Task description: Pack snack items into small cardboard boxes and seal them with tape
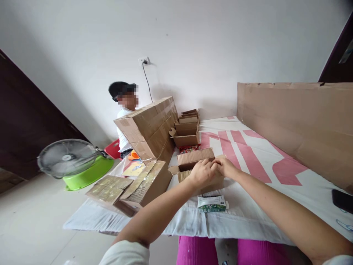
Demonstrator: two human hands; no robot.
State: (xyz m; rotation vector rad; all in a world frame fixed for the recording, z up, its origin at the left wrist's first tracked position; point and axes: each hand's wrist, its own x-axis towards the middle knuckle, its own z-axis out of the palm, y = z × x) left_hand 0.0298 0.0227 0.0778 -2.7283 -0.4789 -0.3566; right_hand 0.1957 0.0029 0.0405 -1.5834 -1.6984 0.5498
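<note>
A small cardboard box stands with its lid raised on the cloth-covered table in front of me. My left hand reaches over the near side of this box, its fingers bent and closed on the right end. Right beside it, my right hand pinches the same end at the flap, and the two hands nearly touch. The fingertips are partly hidden, as is the inside of the box. Nearer to me, below the hands, a green and white carton lies on its side. Just behind the box is a red snack packet.
Several open small boxes line up farther back. Stacked taped cartons separate me from a seated person. More cartons stand at left, near a fan. A cardboard panel and a phone are at right.
</note>
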